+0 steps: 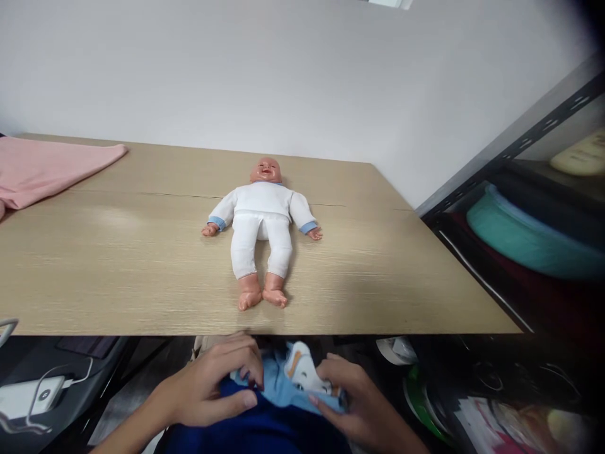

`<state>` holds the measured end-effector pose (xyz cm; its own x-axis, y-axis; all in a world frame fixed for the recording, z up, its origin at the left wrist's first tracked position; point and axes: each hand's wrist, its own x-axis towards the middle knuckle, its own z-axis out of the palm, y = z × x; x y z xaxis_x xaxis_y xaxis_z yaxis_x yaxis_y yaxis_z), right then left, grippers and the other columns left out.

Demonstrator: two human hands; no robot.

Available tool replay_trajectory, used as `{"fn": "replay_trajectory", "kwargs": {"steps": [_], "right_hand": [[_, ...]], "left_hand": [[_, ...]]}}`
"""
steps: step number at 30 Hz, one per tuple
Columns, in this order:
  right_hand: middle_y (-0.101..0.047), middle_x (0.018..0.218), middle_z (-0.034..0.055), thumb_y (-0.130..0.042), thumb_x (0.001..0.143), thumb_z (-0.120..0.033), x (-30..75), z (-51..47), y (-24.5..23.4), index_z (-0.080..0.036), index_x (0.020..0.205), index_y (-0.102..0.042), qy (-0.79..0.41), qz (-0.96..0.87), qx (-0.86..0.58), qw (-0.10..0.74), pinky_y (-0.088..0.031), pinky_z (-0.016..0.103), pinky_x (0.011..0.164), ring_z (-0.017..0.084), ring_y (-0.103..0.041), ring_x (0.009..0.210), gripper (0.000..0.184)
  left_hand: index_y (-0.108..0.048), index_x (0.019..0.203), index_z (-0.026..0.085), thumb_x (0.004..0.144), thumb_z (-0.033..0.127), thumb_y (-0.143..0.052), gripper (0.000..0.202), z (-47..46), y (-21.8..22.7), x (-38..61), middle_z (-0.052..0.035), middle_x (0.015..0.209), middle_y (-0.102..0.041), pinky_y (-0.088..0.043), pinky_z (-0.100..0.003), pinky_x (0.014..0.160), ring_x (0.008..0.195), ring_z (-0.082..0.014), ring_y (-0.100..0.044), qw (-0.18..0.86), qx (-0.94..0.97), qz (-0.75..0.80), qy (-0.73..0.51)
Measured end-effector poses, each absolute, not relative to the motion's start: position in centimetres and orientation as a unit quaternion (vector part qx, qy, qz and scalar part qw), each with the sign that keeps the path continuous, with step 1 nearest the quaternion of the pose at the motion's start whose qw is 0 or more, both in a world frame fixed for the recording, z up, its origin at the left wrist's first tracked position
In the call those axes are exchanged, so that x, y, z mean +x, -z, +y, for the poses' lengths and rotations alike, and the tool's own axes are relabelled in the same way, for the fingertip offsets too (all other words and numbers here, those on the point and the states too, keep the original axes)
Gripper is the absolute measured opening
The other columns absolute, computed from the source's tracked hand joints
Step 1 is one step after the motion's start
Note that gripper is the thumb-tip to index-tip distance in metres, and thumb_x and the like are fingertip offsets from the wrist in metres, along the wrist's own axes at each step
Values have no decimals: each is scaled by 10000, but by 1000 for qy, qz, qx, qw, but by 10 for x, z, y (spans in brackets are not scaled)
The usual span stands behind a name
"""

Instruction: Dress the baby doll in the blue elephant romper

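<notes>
A light-blue doll garment (278, 384) with a white cartoon animal on it lies bunched over my lap, below the table edge. My left hand (220, 381) has its fingers curled over the left side of the cloth, the thumb below them. At the right end, my right hand (352, 391) pinches the garment between thumb and fingers. The garment's full shape is hidden by folds and hands. On the table beyond, a baby doll (262, 214) lies on its back in a white top and white trousers, blue cuffs at its wrists, feet bare and towards me.
The wooden table (378, 271) reaches back to a white wall. Pink cloth (51, 167) lies at its far left. A white power bank (33, 396) with a cable sits lower left. Dark shelving at the right holds a teal rounded item (529, 236).
</notes>
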<state>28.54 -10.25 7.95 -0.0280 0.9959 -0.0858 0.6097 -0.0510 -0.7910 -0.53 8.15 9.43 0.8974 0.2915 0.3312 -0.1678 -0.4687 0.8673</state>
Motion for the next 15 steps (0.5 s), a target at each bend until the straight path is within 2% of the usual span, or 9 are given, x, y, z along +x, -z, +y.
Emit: {"fn": "replay_trajectory", "kwargs": {"steps": [1, 2, 4, 5, 6, 8, 11, 13, 15], "right_hand": [[-752, 894, 26, -757, 1009, -370, 283, -98, -102, -229, 955, -707, -345, -681, -590, 263, -579, 429, 1027, 226, -703, 862, 159], [-681, 808, -15, -760, 995, -318, 281, -92, -123, -233, 876, -640, -342, -720, -546, 259, -557, 402, 997, 188, -652, 783, 188], [-614, 800, -23, -769, 974, -293, 280, -74, -160, -239, 859, -562, -321, -756, -488, 295, -498, 334, 827, 178, -574, 779, 243], [-595, 808, -24, -769, 978, -295, 281, -64, -176, -241, 863, -538, -315, -763, -463, 324, -464, 325, 784, 172, -543, 774, 263], [-566, 796, -32, -778, 971, -282, 282, -53, -190, -246, 868, -517, -314, -766, -438, 351, -438, 318, 755, 170, -525, 773, 284], [-556, 840, -22, -783, 912, -224, 283, -33, -216, -246, 867, -506, -318, -774, -391, 384, -452, 318, 781, 175, -535, 815, 282], [-596, 955, 13, -750, 922, -244, 286, -11, -250, -242, 884, -530, -331, -786, -330, 405, -500, 329, 815, 191, -577, 877, 223], [-598, 943, 15, -727, 988, -311, 290, -1, -269, -246, 913, -569, -338, -770, -342, 419, -488, 329, 753, 192, -567, 826, 186], [-594, 872, 2, -736, 1038, -395, 295, 6, -285, -257, 967, -637, -355, -753, -395, 389, -456, 328, 677, 193, -545, 747, 184]], "left_hand": [[-686, 1242, 261, 1139, 451, -660, 218, 85, -102, -3, -67, 1098, -725, -536, -325, 941, 1015, -216, -683, 518, 824, 42, -225], [-669, 1386, 281, 1109, 405, -725, 309, 89, -111, 0, -99, 1260, -734, -547, -359, 1045, 1169, -248, -696, 517, 826, 45, -220], [-537, 1647, 331, 1020, 393, -859, 707, 100, -128, 11, -149, 1566, -652, -496, -477, 1237, 1469, -338, -601, 512, 836, 34, -194], [-483, 1708, 345, 967, 413, -918, 862, 107, -137, 18, -159, 1653, -603, -466, -525, 1285, 1553, -375, -540, 514, 838, 15, -181], [-486, 1716, 351, 919, 428, -963, 932, 113, -146, 26, -159, 1671, -598, -462, -547, 1296, 1572, -392, -528, 523, 835, -11, -170], [-584, 1636, 323, 877, 420, -995, 869, 126, -165, 43, -152, 1570, -679, -523, -520, 1236, 1460, -373, -630, 557, 813, -62, -159], [-767, 1305, 242, 852, 401, -1001, 534, 139, -192, 63, -111, 1287, -760, -598, -418, 1064, 1177, -301, -727, 581, 789, -104, -173], [-784, 1112, 205, 882, 387, -962, 343, 143, -208, 67, -88, 1151, -737, -598, -368, 963, 1045, -258, -712, 572, 789, -113, -193], [-751, 1060, 198, 987, 380, -854, 222, 144, -221, 63, -59, 1046, -690, -578, -319, 849, 934, -210, -671, 566, 794, -69, -209]]}}
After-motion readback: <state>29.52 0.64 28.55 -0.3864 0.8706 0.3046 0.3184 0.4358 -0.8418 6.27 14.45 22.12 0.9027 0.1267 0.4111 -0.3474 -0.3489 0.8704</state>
